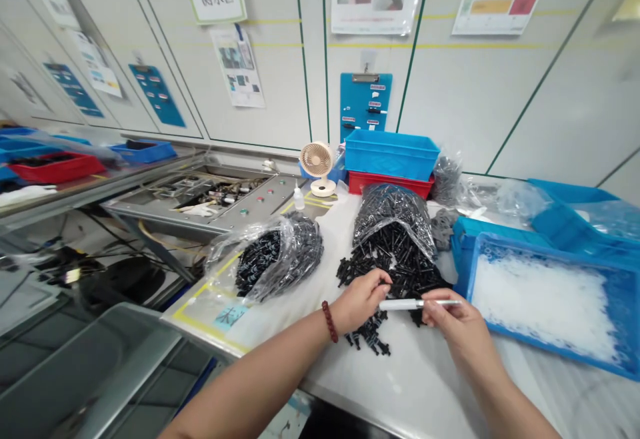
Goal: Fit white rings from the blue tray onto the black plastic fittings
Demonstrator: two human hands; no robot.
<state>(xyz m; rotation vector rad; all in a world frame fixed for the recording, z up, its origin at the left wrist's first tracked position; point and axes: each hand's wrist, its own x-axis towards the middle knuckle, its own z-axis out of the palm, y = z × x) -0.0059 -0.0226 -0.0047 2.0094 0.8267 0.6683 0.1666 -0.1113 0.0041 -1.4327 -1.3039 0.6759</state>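
My left hand [361, 300], with a beaded bracelet at the wrist, is closed in a pinch beside a heap of small black plastic parts [370, 249]. What lies between its fingertips is too small and dark to make out. In my right hand [457, 326] is a white pen-like tool [400, 304], held level between thumb and fingers. Its white end points left, close to my left fingertips, and a thin metallic end sticks out to the right. A smaller group of black parts [370, 336] lies on the table just below my left hand.
Black parts spill from a clear bag [395, 206]; another bag of black parts [280, 256] lies left. At right, a blue tray [555, 342] holds small whitish translucent pieces. Behind stand a blue bin [390, 156] on a red one, a fan [317, 159] and a small bottle [299, 198].
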